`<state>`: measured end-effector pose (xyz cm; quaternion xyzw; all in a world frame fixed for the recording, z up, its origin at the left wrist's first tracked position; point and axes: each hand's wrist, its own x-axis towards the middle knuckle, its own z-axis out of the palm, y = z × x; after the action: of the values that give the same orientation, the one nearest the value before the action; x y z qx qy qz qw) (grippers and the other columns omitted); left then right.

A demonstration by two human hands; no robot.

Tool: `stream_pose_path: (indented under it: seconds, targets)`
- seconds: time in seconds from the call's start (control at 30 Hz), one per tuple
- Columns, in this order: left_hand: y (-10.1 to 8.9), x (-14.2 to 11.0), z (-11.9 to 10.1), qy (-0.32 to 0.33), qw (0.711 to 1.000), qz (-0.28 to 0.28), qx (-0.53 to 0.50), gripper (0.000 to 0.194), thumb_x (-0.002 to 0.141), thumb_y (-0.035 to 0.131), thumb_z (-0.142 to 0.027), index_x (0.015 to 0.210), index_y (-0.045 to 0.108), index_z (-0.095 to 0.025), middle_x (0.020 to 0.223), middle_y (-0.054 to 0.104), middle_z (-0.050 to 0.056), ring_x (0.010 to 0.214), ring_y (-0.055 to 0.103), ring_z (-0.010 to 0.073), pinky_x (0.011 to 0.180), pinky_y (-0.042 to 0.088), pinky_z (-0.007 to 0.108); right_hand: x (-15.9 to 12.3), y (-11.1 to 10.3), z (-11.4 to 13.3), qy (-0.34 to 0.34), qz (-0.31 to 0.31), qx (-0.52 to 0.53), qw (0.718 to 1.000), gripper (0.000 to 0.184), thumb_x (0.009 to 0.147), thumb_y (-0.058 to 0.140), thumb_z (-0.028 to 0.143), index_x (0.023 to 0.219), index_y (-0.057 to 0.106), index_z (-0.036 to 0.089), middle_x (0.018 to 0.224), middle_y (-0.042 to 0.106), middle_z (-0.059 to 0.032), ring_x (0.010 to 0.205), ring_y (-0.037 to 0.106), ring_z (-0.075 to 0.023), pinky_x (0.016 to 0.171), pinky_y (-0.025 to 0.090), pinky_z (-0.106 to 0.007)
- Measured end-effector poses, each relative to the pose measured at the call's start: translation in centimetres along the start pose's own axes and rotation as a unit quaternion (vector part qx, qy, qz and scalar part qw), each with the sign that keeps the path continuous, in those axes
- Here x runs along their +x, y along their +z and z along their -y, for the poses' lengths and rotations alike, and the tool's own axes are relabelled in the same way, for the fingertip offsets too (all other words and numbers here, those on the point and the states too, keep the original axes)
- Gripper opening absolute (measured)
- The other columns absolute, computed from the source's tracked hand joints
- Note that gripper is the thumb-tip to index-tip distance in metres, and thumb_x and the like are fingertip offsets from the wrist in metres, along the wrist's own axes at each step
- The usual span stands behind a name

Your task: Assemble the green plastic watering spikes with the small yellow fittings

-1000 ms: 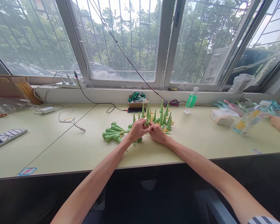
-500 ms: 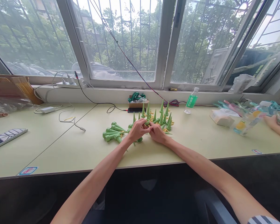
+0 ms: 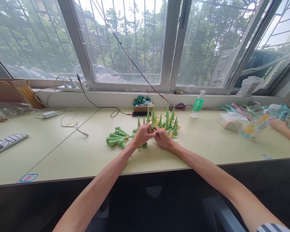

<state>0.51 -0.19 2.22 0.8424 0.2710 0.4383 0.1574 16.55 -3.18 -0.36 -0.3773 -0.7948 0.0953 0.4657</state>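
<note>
My left hand (image 3: 142, 134) has its thumb and fingers closed around the round green end of a plastic plant watering spike (image 3: 152, 127). Against it, my right hand (image 3: 163, 138) pinches at the same piece, its fingertips partly hidden. Just behind my hands, several green watering spikes (image 3: 173, 113) with small yellow valves stand point up. To the left of my left hand, more green spikes (image 3: 114, 140) lie in a loose pile. A round green part (image 3: 144, 145) rests on the table under my left wrist.
A phone (image 3: 141, 114) lies before a small cardboard box (image 3: 143, 109). Farther right stand a green-labelled bottle (image 3: 197, 104) and a tissue pack (image 3: 229, 122). Another person's hand (image 3: 279, 125) is at the far right by a tilted bottle (image 3: 256, 129). A white cable (image 3: 74, 125) lies left.
My hands stay almost in the same place, still holding the green spike. At the far right, the other person's hand has shifted slightly.
</note>
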Motion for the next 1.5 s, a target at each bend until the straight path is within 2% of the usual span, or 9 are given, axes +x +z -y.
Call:
stream_pose_path:
  seconds: [0.6,0.97,1.27,1.5]
  targets:
    - [-0.09,0.00,-0.12,-0.012,1.000,0.004,0.004,0.024,0.080,0.066,-0.031,0.071,0.048,-0.018,0.075,0.050,-0.001,0.060,0.051,0.0096,0.054,0.042,0.022,-0.03,0.20,-0.33,0.007,0.003,0.012,1.000,0.009,0.084,0.039,0.015,0.081,0.045,0.020,0.060,0.053,0.0018,0.053,0.048,-0.0127,0.052,0.037,-0.023]
    - [-0.12,0.07,-0.26,-0.021,1.000,0.005,0.009,0.025,0.080,0.066,-0.034,0.071,0.048,-0.018,0.074,0.050,-0.002,0.060,0.050,0.0099,0.055,0.041,0.023,-0.07,0.21,-0.39,0.005,0.010,0.033,0.999,0.011,0.090,0.038,0.016,0.084,0.047,0.019,0.057,0.054,0.0033,0.051,0.049,-0.0125,0.054,0.038,-0.024]
    - [-0.03,0.06,-0.14,-0.021,1.000,0.001,0.010,0.024,0.079,0.066,-0.033,0.072,0.049,-0.018,0.075,0.049,-0.002,0.060,0.050,0.0099,0.055,0.042,0.023,-0.03,0.13,-0.21,0.011,0.007,0.030,0.999,0.014,0.090,0.038,0.016,0.077,0.044,0.021,0.055,0.054,0.0034,0.049,0.050,-0.0118,0.053,0.038,-0.023]
    - [0.06,-0.03,0.16,-0.012,1.000,-0.004,0.018,0.023,0.080,0.066,-0.031,0.073,0.048,-0.018,0.075,0.050,-0.002,0.059,0.050,0.0088,0.054,0.040,0.021,-0.14,0.17,-0.45,0.012,0.011,0.039,0.999,0.017,0.091,0.037,0.017,0.078,0.048,0.019,0.051,0.053,0.0055,0.045,0.051,-0.0097,0.052,0.039,-0.022]
